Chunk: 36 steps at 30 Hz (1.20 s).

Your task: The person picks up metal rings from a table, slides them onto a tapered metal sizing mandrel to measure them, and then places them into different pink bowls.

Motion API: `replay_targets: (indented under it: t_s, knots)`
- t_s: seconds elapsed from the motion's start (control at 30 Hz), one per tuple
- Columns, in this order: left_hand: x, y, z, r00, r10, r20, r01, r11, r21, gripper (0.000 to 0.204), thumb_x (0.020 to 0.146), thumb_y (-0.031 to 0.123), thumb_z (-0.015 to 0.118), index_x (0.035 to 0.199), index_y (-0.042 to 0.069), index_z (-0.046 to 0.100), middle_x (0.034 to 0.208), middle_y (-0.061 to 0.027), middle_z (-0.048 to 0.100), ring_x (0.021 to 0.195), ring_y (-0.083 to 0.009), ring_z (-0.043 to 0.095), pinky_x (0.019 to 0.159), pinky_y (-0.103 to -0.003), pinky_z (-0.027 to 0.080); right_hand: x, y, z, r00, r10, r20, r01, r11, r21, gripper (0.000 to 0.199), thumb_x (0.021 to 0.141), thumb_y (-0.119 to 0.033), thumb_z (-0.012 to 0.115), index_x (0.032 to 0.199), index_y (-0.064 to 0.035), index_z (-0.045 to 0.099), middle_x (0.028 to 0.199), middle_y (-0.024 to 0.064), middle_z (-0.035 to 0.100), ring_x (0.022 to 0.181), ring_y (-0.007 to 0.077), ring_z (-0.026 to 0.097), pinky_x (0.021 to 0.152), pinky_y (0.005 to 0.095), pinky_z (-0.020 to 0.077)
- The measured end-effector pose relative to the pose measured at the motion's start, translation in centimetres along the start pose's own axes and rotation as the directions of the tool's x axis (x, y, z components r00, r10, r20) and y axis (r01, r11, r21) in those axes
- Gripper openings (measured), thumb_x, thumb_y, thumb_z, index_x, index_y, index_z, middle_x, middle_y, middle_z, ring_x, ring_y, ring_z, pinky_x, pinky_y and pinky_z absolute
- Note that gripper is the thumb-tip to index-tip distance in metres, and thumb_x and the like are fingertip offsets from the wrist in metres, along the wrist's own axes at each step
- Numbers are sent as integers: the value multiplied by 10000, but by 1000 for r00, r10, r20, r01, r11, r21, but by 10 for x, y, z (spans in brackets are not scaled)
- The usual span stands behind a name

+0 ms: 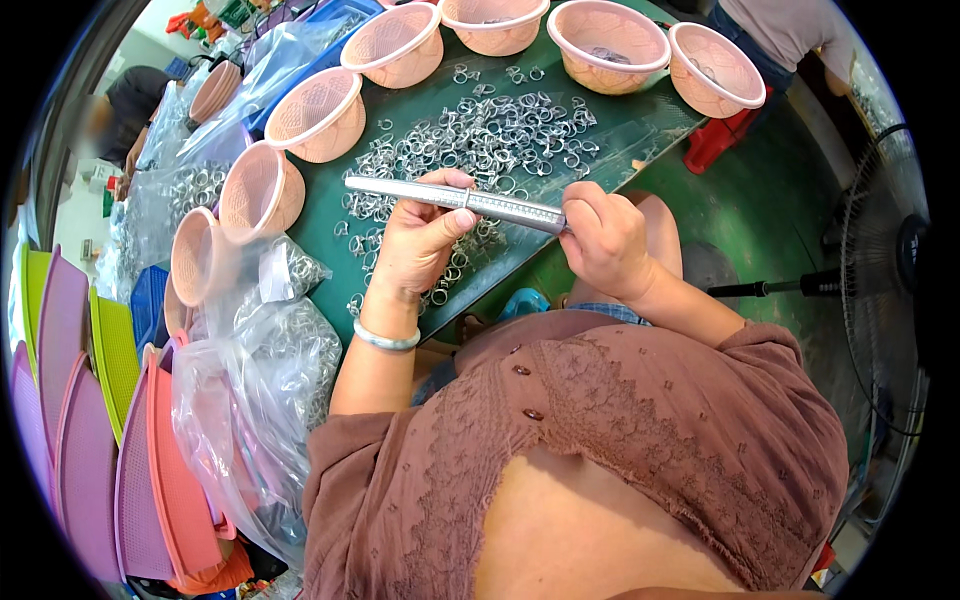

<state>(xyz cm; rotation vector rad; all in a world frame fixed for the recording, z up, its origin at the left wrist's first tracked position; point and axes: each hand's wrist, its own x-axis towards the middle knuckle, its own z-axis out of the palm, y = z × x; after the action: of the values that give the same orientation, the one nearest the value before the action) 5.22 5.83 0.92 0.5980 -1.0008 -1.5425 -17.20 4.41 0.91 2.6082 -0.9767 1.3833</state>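
Observation:
A silver ring mandrel (515, 209), tapered and marked with fine graduations, lies across in front of me above the table's edge. My right hand (606, 236) is closed round its thick end. Partway along the rod sits a small ring (467, 198), pinched between the thumb and fingers of my left hand (425, 232). The thin end sticks out to the left past that hand. Beneath and beyond the rod, a loose heap of silver-coloured rings (500, 135) spreads over the green tabletop (330, 185).
Several peach plastic baskets (318, 115) curve round the table's left and far sides; some hold rings. Clear bags of rings (285, 340) lie at my left, beside stacked purple, pink and green baskets (85, 440). A black fan (890, 250) stands right; another person (785, 30) is at the far right.

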Motion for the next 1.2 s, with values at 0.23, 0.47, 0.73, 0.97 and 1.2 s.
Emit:
replay_targets:
  t_s: [0.23,0.47,0.73,0.97,1.2]
  knots:
    - [-6,6,-2,999,-17,-49,22,995,96,355,736,15,697,1059,27,551,925,-60,604,854,-145,569,785,-268,452,1,-2,1,1000,-21,2,21,1000,6,167,608,-21,610,688,-59,468,781,59,525,526,226,488,487,324,397]
    - [-10,12,0,998,31,-57,-22,989,143,352,734,4,692,1054,26,548,915,-67,601,848,-144,560,778,-268,439,2,-6,2,1000,-14,13,14,1000,22,180,597,-20,619,694,-57,472,796,62,534,535,231,496,494,325,403]
    - [-19,13,-3,996,31,-85,-20,991,134,345,734,-3,688,1047,21,543,930,-74,591,848,-154,560,779,-282,444,3,-13,4,999,-21,36,19,999,42,194,589,-21,626,704,-53,473,806,67,537,548,240,508,500,334,412]
    - [-29,15,-5,993,68,-95,-53,987,152,343,728,-4,690,1038,19,545,913,-71,589,832,-143,554,767,-266,442,4,-18,7,997,-45,55,43,998,36,204,585,-25,631,712,-56,473,811,64,538,551,235,510,502,331,414]
    - [-37,19,-8,994,53,-95,-40,989,140,336,721,-9,690,1026,19,551,910,-68,578,826,-141,543,763,-266,433,7,-23,10,996,-62,60,60,997,38,201,583,-29,630,704,-64,473,809,54,540,550,228,507,504,326,412]
